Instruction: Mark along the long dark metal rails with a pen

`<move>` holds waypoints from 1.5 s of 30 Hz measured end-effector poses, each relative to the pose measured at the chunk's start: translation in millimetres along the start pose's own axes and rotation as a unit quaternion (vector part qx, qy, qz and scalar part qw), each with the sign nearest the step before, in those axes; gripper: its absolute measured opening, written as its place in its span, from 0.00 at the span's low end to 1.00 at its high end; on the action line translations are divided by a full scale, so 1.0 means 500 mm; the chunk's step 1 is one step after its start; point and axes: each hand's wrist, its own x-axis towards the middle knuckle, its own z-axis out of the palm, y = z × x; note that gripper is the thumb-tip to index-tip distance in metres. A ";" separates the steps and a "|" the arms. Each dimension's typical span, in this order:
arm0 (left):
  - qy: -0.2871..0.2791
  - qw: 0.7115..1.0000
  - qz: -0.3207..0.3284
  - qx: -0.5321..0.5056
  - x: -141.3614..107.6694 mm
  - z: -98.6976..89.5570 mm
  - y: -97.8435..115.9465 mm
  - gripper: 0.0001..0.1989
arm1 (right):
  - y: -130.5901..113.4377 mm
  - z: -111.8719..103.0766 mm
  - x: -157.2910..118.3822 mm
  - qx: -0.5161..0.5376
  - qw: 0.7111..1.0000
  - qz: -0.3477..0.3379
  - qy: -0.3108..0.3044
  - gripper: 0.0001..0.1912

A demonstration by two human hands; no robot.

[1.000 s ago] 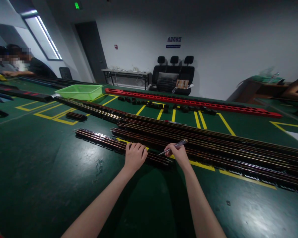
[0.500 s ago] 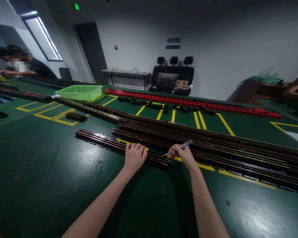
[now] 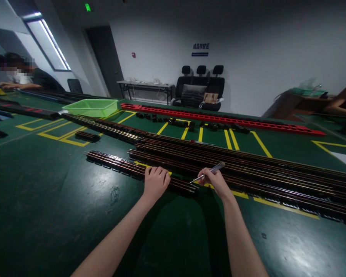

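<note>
My left hand [image 3: 156, 182] lies curled over a black strip with copper-coloured rods [image 3: 118, 161], its fingers bent across the far edge and the thumb hidden from view. A slim silver pen-like tool [image 3: 210, 171] is pinched in my right hand [image 3: 215, 181]. Its thin tip points down and left, close to the pale rod ends at the strip's right end; I cannot tell whether it touches. Just behind both hands runs a bundle of longer black strips with similar rods [image 3: 248, 169].
On the green table [image 3: 60, 204] are a light green basket [image 3: 89, 107], a long red slotted rail [image 3: 219, 117] and several small black parts [image 3: 192, 126]. A short black piece [image 3: 87, 136] lies left of the strips. Other people [image 3: 20, 75] sit at the far left.
My right hand and the tool have shifted slightly right, and the tip has moved a little right along the strip's end. My left hand keeps its place on the strip.
</note>
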 end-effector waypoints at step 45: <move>-0.025 0.998 0.048 -0.023 0.002 -0.001 0.001 0.12 | 0.016 0.020 0.007 0.022 0.998 -0.049 0.042 0.14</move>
